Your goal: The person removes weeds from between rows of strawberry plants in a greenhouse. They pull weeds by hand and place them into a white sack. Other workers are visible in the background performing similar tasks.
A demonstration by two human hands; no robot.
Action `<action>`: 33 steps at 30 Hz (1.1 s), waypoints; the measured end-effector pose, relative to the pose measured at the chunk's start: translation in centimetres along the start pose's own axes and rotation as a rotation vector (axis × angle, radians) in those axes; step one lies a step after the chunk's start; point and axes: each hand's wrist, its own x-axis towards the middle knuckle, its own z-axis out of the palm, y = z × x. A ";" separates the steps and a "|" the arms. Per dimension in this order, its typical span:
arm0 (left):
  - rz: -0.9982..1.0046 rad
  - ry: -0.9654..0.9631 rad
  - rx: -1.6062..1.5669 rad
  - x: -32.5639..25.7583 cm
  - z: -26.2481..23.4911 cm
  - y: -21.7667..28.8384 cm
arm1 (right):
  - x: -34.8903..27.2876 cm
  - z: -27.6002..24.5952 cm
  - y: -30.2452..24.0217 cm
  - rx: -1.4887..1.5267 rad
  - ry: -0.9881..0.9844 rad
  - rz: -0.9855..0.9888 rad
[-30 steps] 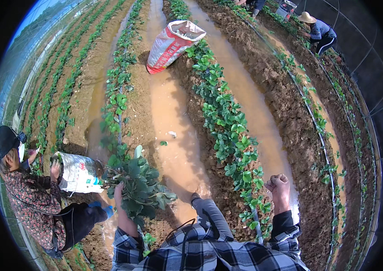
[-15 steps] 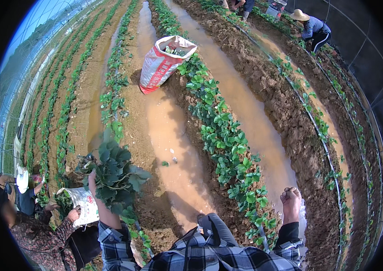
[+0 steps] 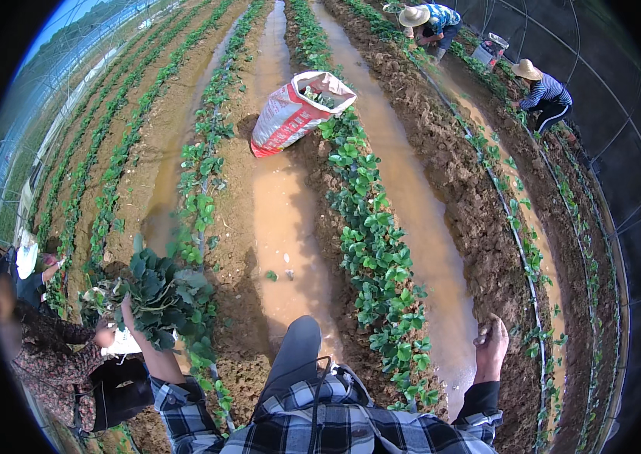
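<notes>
My left hand (image 3: 128,312) is closed round the stems of a thick bunch of leafy green plants (image 3: 173,295), held out at the left above a planted row. Beside it another person holds a white bag (image 3: 120,344), partly hidden by my arm and the leaves. My right hand (image 3: 491,348) is raised over the wet furrow and ridge on the right, its fingers curled in; nothing shows in it. In front of me a white and red woven sack (image 3: 290,121) stands open and tilted at the row's edge, with some greenery inside.
Between my leg and the sack runs a furrow of muddy water (image 3: 284,227). Green plants (image 3: 369,250) line the ridge to its right. A person in a floral top (image 3: 55,363) is close at my left. Two people in straw hats bend at the far right, near a bucket (image 3: 490,49).
My left hand has moved left and slightly down with the bunch, nearer the white bag. My leg has swung forward. My right hand's curled fingers have loosened a little.
</notes>
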 end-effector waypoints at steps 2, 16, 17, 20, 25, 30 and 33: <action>0.051 0.016 -0.002 1.1 0.0 1.3 | 0.0 -0.4 -0.6 0.068 0.028 0.010; 0.078 -0.173 -0.011 14.3 12.0 -2.2 | -0.8 -0.2 0.9 -0.009 0.351 -0.019; 0.045 -0.158 0.004 15.6 13.5 -3.1 | -0.4 1.0 1.2 0.005 0.371 -0.011; -0.029 -0.252 -0.013 18.5 17.2 -6.7 | 1.3 5.8 2.7 -0.032 0.389 0.031; -0.115 -0.243 0.162 28.3 24.5 -13.9 | 4.9 14.1 4.6 -0.199 0.267 0.072; 0.188 -0.618 0.444 37.2 35.6 -22.8 | 7.8 20.9 6.4 -0.285 0.273 0.125; 0.299 -0.865 0.410 40.3 44.3 -26.2 | 8.5 23.9 6.9 -0.394 0.261 0.143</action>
